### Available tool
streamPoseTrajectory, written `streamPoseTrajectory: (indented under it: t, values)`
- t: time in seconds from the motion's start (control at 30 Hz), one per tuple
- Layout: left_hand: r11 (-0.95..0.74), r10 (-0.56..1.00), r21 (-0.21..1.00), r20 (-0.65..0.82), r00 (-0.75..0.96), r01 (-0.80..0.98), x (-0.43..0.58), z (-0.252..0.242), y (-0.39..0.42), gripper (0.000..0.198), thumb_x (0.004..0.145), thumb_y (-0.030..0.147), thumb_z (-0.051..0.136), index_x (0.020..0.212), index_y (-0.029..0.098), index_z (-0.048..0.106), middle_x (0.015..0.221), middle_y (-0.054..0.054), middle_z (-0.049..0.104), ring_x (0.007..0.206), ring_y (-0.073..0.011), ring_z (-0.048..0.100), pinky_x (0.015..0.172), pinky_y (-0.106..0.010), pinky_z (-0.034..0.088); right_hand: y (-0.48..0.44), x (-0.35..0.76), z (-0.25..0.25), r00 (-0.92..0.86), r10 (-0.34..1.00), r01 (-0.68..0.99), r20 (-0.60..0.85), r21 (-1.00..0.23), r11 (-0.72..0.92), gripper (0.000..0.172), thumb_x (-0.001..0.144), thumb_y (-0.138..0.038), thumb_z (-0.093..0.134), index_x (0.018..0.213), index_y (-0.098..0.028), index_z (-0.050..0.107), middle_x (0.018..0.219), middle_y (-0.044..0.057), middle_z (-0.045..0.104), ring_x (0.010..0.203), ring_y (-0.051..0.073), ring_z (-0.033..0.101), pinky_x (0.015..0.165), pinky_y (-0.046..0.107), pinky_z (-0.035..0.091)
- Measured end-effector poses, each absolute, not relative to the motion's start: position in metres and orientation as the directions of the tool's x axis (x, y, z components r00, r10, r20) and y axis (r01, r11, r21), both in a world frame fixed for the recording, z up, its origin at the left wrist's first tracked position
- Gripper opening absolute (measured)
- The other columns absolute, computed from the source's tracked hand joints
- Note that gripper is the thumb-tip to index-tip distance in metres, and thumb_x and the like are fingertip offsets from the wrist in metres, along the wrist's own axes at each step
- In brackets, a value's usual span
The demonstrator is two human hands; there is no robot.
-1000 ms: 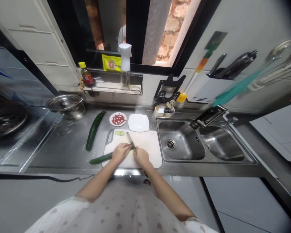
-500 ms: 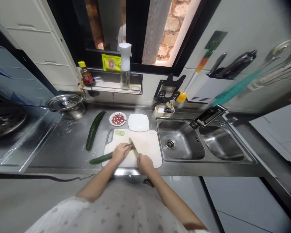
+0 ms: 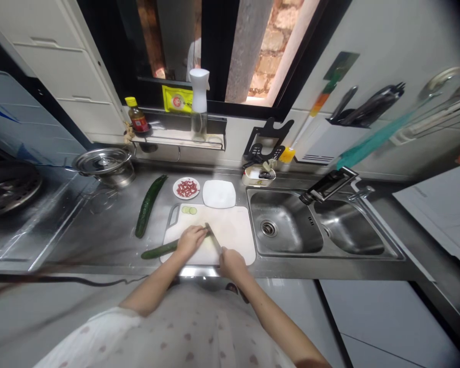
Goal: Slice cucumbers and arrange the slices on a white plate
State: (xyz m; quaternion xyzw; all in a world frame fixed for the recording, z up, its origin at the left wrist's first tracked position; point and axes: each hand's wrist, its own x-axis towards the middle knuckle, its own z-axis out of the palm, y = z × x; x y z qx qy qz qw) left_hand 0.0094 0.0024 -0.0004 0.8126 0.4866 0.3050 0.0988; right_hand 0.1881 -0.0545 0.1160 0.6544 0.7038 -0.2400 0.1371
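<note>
My left hand (image 3: pixel 190 240) presses down on a dark green cucumber (image 3: pixel 159 250) that lies across the left side of the white cutting board (image 3: pixel 233 230). My right hand (image 3: pixel 232 262) is closed round the handle of a knife (image 3: pixel 211 236), whose blade points away from me right beside my left fingers. Two cucumber slices (image 3: pixel 189 210) lie at the board's far left corner.
A whole cucumber (image 3: pixel 149 204) lies on the steel counter left of the board. Behind the board stand a small plate of red pieces (image 3: pixel 186 188) and a white square dish (image 3: pixel 219 193). A double sink (image 3: pixel 318 230) is to the right, a steel pot (image 3: pixel 105 164) at far left.
My right hand has drawn the knife back toward me along the board. My left hand has stayed on the cucumber.
</note>
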Motion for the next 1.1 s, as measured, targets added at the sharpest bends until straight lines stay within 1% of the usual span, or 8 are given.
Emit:
streamPoseTrajectory:
  t: [0.2, 0.43, 0.53, 0.73, 0.9, 1.1]
  values:
    - [-0.518, 0.844, 0.446, 0.405, 0.352, 0.729, 0.009, -0.002, 0.003, 0.024, 0.093, 0.029, 0.047, 0.099, 0.023, 0.069, 0.099, -0.006, 0.066, 0.090, -0.0170, 0.057, 0.081, -0.032, 0.048, -0.038, 0.179, 0.108, -0.121, 0.871, 0.982, -0.476, -0.185, 0.036, 0.032, 0.091, -0.016, 0.036, 0.112, -0.012, 0.059, 0.100, 0.017, 0.068, 0.096, 0.023, 0.064, 0.077, 0.030, 0.045]
    - [-0.515, 0.846, 0.425, 0.393, 0.361, 0.744, 0.009, 0.001, 0.001, 0.025, 0.093, 0.029, 0.046, 0.100, 0.023, 0.069, 0.100, -0.006, 0.066, 0.090, -0.0174, 0.056, 0.080, -0.032, 0.048, -0.021, 0.166, 0.102, -0.138, 0.899, 0.976, -0.416, -0.210, 0.052, 0.034, 0.091, -0.015, 0.035, 0.112, -0.011, 0.061, 0.101, 0.016, 0.068, 0.097, 0.023, 0.064, 0.077, 0.029, 0.045]
    - [-0.519, 0.843, 0.421, 0.399, 0.362, 0.744, 0.009, 0.002, 0.001, 0.025, 0.093, 0.029, 0.046, 0.099, 0.023, 0.070, 0.100, -0.006, 0.066, 0.090, -0.0172, 0.056, 0.081, -0.033, 0.048, -0.025, 0.168, 0.102, -0.127, 0.894, 0.978, -0.430, -0.207, 0.039, 0.033, 0.091, -0.016, 0.035, 0.113, -0.011, 0.060, 0.101, 0.017, 0.068, 0.098, 0.023, 0.064, 0.078, 0.029, 0.045]
    - [-0.521, 0.843, 0.426, 0.391, 0.369, 0.739, 0.008, 0.000, 0.001, 0.025, 0.093, 0.029, 0.046, 0.100, 0.023, 0.069, 0.100, -0.006, 0.066, 0.091, -0.0173, 0.057, 0.082, -0.033, 0.048, -0.046, 0.180, 0.106, -0.100, 0.857, 0.985, -0.505, -0.171, 0.015, 0.031, 0.092, -0.017, 0.037, 0.112, -0.012, 0.060, 0.100, 0.017, 0.068, 0.098, 0.024, 0.064, 0.076, 0.030, 0.046]
    - [-0.517, 0.845, 0.426, 0.391, 0.364, 0.743, 0.009, -0.002, 0.001, 0.024, 0.092, 0.028, 0.047, 0.102, 0.023, 0.069, 0.101, -0.006, 0.065, 0.092, -0.0181, 0.056, 0.082, -0.033, 0.048, -0.054, 0.185, 0.108, -0.104, 0.855, 0.986, -0.508, -0.164, 0.022, 0.030, 0.090, -0.016, 0.039, 0.111, -0.012, 0.060, 0.097, 0.017, 0.068, 0.097, 0.024, 0.064, 0.076, 0.030, 0.045]
    - [-0.516, 0.846, 0.434, 0.396, 0.358, 0.739, 0.009, 0.000, 0.001, 0.023, 0.093, 0.028, 0.047, 0.099, 0.023, 0.069, 0.103, -0.006, 0.065, 0.093, -0.0178, 0.056, 0.082, -0.033, 0.048, -0.040, 0.177, 0.105, -0.103, 0.865, 0.985, -0.491, -0.173, 0.018, 0.033, 0.091, -0.015, 0.036, 0.113, -0.012, 0.059, 0.101, 0.017, 0.068, 0.099, 0.023, 0.064, 0.078, 0.030, 0.045]
